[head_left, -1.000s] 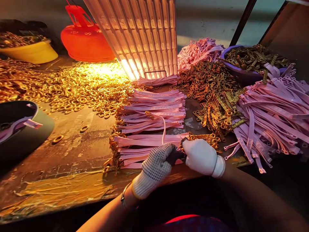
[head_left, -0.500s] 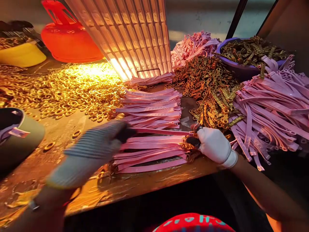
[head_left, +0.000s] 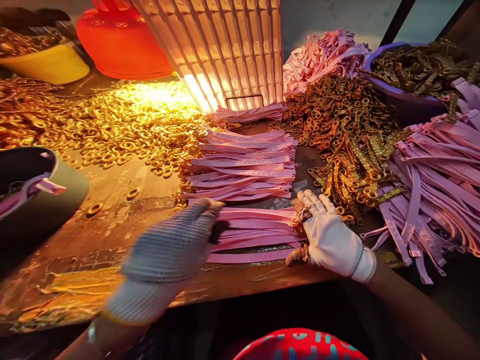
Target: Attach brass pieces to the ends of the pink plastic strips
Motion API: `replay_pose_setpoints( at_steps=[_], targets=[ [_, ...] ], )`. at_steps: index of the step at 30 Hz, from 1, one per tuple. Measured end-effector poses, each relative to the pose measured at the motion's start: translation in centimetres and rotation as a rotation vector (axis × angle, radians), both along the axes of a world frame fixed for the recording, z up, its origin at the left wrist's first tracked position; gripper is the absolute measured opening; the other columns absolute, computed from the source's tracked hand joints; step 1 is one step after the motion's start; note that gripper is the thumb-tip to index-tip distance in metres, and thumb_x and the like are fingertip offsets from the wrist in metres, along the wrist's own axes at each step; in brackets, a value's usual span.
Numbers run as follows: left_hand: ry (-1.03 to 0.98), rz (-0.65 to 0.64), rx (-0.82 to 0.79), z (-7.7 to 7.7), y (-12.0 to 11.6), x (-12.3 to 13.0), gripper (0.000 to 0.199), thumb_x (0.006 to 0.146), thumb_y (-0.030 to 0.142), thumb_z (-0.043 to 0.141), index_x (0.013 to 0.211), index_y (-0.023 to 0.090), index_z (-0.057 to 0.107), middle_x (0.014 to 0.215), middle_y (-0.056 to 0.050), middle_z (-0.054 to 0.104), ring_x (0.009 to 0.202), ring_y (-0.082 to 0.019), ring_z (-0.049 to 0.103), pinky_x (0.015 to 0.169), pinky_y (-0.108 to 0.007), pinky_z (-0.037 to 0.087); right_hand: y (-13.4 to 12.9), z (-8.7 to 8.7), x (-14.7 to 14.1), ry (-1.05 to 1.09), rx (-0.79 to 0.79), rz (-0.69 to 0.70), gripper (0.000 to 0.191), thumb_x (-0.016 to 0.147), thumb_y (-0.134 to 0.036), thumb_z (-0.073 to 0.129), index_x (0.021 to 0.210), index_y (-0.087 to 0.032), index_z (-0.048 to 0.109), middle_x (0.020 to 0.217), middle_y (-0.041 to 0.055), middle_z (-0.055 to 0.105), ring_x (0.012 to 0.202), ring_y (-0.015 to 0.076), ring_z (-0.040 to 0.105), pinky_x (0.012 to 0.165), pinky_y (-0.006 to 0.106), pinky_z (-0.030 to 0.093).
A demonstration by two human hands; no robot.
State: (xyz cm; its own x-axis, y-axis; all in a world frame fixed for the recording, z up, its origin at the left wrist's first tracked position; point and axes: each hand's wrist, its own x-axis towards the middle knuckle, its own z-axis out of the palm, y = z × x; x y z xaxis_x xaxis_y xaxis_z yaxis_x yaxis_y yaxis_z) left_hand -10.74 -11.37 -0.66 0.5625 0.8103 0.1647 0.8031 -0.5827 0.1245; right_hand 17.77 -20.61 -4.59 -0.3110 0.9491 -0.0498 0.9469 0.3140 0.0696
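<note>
My left hand (head_left: 174,245), in a grey ribbed glove, is over the left ends of the near row of pink straps (head_left: 255,257). Its fingers are bent but parted, and partly blurred. My right hand (head_left: 326,232), in a white glove with brown fingertips, spreads its fingers and thumb around the right ends of the same row, where gold-coloured fittings (head_left: 299,220) show. Just behind lies a second row of pink straps (head_left: 243,162), laid side by side. What the left fingers touch is partly hidden.
Gold rings (head_left: 131,125) are heaped at left, beside a yellow tub (head_left: 52,65) and a red container (head_left: 123,45). A dark round container (head_left: 71,185) stands at near left. Behind stands a lit ribbed panel (head_left: 232,55). Gold pieces (head_left: 337,110), loose straps (head_left: 446,170) and a purple basin (head_left: 405,95) are at right.
A strap stretched between both hands now lies in the near row. My right hand has let go and spread its fingers; my left has moved right over the row's left ends.
</note>
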Motion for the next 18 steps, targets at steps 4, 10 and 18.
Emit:
replay_pose_setpoints(
  at_steps=[4, 10, 18],
  targets=[
    [0.061, -0.332, -0.134, -2.7, 1.0, 1.7, 0.059, 0.086, 0.052, 0.065, 0.131, 0.015, 0.062, 0.133, -0.018, 0.063, 0.124, -0.038, 0.056, 0.108, -0.054, 0.041, 1.1, -0.4, -1.8, 0.05, -0.113, 0.083, 0.113, 0.076, -0.074, 0.068, 0.156, -0.005, 0.03, 0.16, 0.0283, 0.026, 0.144, 0.0498, 0.031, 0.113, 0.07, 0.026],
    [0.036, -0.321, -0.268, -6.8, -1.5, 0.7, 0.106, 0.077, 0.064, 0.067, 0.159, 0.013, 0.025, 0.156, -0.024, 0.038, 0.145, -0.043, 0.032, 0.121, -0.063, 0.02, 0.0, -4.9, -0.1, 0.061, 0.182, 0.213, 0.084, 0.081, -0.057, 0.07, 0.144, -0.004, 0.053, 0.144, 0.0299, 0.051, 0.131, 0.0466, 0.049, 0.103, 0.061, 0.043],
    [0.003, -0.241, -0.205, -8.7, -1.7, 0.8, 0.101, 0.067, 0.049, 0.072, 0.156, 0.018, 0.034, 0.153, -0.02, 0.047, 0.139, -0.044, 0.043, 0.115, -0.063, 0.035, 0.1, -6.9, 0.3, 0.131, 0.427, 0.148, 0.068, 0.083, -0.024, 0.06, 0.149, -0.038, 0.049, 0.12, 0.0056, 0.073, 0.103, 0.0338, 0.07, 0.082, 0.047, 0.059]
  ],
)
